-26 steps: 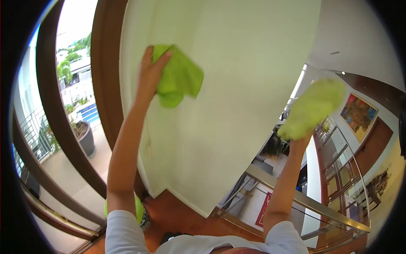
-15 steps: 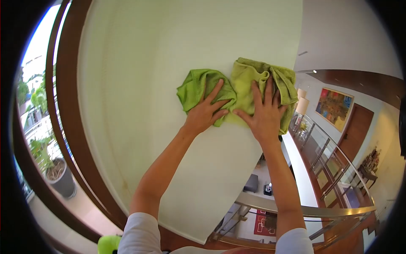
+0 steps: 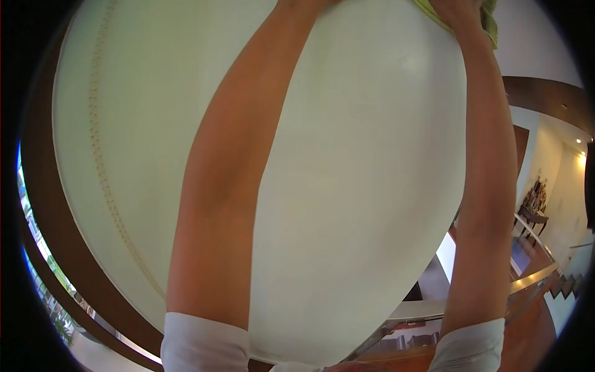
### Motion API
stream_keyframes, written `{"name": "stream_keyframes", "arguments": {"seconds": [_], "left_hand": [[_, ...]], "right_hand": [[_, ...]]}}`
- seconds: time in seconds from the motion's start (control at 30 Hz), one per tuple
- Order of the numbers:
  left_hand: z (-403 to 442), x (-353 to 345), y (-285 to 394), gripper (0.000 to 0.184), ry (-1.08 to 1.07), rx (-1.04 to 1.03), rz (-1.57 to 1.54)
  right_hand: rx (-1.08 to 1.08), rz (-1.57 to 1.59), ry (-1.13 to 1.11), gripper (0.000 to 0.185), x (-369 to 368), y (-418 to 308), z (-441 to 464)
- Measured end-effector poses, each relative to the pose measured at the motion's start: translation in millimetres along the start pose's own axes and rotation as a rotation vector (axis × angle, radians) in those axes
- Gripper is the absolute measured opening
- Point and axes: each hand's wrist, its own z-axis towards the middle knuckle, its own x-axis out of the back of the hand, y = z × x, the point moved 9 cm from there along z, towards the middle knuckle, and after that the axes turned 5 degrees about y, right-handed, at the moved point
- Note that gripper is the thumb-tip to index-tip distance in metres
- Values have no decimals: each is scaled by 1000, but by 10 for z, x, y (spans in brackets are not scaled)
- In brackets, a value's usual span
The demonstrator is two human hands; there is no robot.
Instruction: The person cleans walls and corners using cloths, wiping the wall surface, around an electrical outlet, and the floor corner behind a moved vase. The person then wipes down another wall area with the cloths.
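Note:
A large pale panel (image 3: pixel 359 155) fills the middle of the view, with a line of brownish marks down its left part. Both my arms stretch up across it. My left hand (image 3: pixel 316 5) is at the top edge, mostly cut off, with its fingers and any cloth out of sight. At the top right, my right hand (image 3: pixel 457 11) is on a green cloth (image 3: pixel 489 25) near the panel's right edge; its fingers are cut off by the frame.
Brown wooden frames (image 3: pixel 46 155) curve along the left, with windows beyond. At the lower right are a metal railing (image 3: pixel 536 279), a small dark table (image 3: pixel 533 216) with an ornament, and stairs (image 3: pixel 567 285).
My left hand came to the panel with its green cloth, then both hands moved up to the top edge. The view has tilted upward and closer to the panel.

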Motion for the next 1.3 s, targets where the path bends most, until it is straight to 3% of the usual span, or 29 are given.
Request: {"name": "stream_keyframes", "arguments": {"seconds": [0.07,0.1,0.13,0.17,0.23,0.27,0.3,0.33,0.43,0.5,0.53,0.57,0.63,0.7,0.77,0.87,0.9,0.93,1.0,1.03,1.1,1.13,1.17,1.2,1.23,1.3], "left_hand": [[-407,-15,-89,40,267,64,-122],[-772,17,21,39,271,21,-90],[-1246,152,203,39,277,-23,-61],[-1711,229,341,39,224,-27,-128],[-2724,295,661,41,-109,81,-160],[-3360,256,806,35,-206,145,-282],[-3927,232,959,35,-288,174,-366],[-4006,303,937,35,-299,158,-396],[-3898,454,843,34,-269,145,-480],[-3087,404,497,35,-117,160,-543],[-2678,386,303,36,-26,174,-598],[-2257,379,145,40,50,37,-319],[-1550,-70,-464,40,98,60,-515],[-974,-242,-1047,42,79,150,-317],[-656,-340,-1431,46,118,26,-16],[-1112,-45,-1477,47,129,472,-214],[-1293,-62,-1510,45,62,464,-144],[-1564,-115,-1568,43,-6,457,-77],[-2463,90,-1159,41,225,306,61],[-2985,152,-925,41,125,355,2],[-4121,282,-369,52,-93,542,-84],[-4578,351,-112,56,-201,624,-99],[-4827,499,109,56,-180,587,-209],[-4917,547,112,53,-149,622,-437],[-4838,595,69,53,-143,572,-367],[-4251,598,-219,51,-129,452,-218]], "right_hand": [[64,2,92,76,24,-237,-359],[17,73,-1,76,194,-416,-738],[253,166,165,63,163,-611,-1196],[272,157,113,65,376,-839,-1678],[347,289,-176,69,626,-1165,-2626],[380,425,-258,81,674,-1265,-3141],[503,427,-341,77,813,-1366,-3602],[626,428,-429,72,888,-1443,-3910],[644,418,-292,65,887,-1355,-3623],[471,369,-323,66,726,-1255,-2820],[458,318,-116,67,732,-1248,-2366],[441,254,73,68,665,-1266,-1932],[358,181,160,65,378,-1324,-1062],[211,138,86,74,410,-1548,-551],[91,174,20,77,295,-1737,-210],[117,214,103,72,-54,-1957,-239],[158,216,162,71,-144,-2044,-318],[222,130,58,67,-18,-2228,-658],[479,208,118,59,300,-2517,-1619],[595,308,57,59,456,-2637,-2072],[785,522,-168,40,727,-2793,-2986],[959,534,-268,53,839,-2823,-3491],[979,623,-288,53,874,-2781,-3630],[1007,709,-305,53,910,-2779,-3745],[1034,795,-320,53,951,-2792,-3794],[963,616,-514,53,747,-2832,-3243]]}}
